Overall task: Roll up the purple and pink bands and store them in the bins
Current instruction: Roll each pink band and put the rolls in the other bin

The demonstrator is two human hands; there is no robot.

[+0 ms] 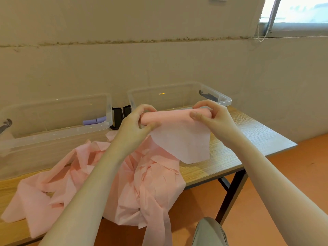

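A pink band (177,135) is held above the table, its top partly rolled into a tube between both hands. My left hand (136,121) pinches the roll's left end; my right hand (209,116) grips its right end, thumb on the front. The loose tail hangs down to a heap of pink bands (110,183) on the wooden table (248,137). Two clear bins stand at the back: the left bin (56,134) holds a rolled purple band (94,121); the right bin (179,86) is just behind my hands.
Black clips (118,118) sit between the two bins. Some pink strips hang over the table's front edge. The wall runs close behind the bins. The table's right end and black leg (230,194) border orange floor. My knee (209,233) shows at the bottom.
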